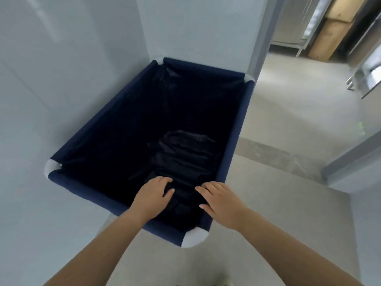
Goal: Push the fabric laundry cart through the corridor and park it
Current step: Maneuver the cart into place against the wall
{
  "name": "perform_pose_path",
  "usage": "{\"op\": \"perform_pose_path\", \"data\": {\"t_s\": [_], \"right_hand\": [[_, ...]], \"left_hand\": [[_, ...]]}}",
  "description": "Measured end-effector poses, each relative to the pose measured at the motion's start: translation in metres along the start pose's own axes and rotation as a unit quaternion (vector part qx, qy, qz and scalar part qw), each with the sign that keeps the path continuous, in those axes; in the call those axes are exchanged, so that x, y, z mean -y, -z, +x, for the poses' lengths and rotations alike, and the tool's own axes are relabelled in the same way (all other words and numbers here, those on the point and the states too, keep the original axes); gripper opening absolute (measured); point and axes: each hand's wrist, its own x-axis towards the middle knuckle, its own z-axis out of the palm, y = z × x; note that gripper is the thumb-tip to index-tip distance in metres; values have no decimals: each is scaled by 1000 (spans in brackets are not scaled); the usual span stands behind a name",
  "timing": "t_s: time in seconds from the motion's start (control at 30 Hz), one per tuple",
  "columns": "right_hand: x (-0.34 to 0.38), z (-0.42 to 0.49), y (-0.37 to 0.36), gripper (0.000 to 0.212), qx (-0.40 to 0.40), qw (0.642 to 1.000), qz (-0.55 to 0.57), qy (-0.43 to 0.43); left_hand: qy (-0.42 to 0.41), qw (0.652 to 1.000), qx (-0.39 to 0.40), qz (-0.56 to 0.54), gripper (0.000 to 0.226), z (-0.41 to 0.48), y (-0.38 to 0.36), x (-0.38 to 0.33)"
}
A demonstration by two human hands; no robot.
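The navy fabric laundry cart (pixel 237 129) with white corner joints stands tucked into a corner between two white walls. Dark cloth (pixel 185 149) lies bunched at its bottom. Both of my hands hover over the cart's near end, above its near rim. My left hand (pixel 153 196) has its fingers spread, palm down, fingertips over the dark cloth. My right hand (pixel 218 200) is also spread flat, near the cart's near right corner. Neither hand grips the rim or holds anything.
White walls (pixel 61 79) close in on the left and behind the cart. Pale grey floor (pixel 278 124) opens to the right through a doorway with a metal frame (pixel 350 155). Farther back stand metal furniture legs (pixel 299 50) and brown boxes (pixel 329 34).
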Motion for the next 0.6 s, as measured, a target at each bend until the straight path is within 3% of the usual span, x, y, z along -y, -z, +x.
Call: {"op": "perform_pose_path", "data": {"t_s": [0.27,0.6], "right_hand": [[-150,5,60,50,-24,999,-17,-33],[-333,111,64,50,7,999,-36,9]], "left_hand": [[-15,998,-64,-20,50,101,-38,-125],[14,996,-88,-30,52,299,-74,-175]]}}
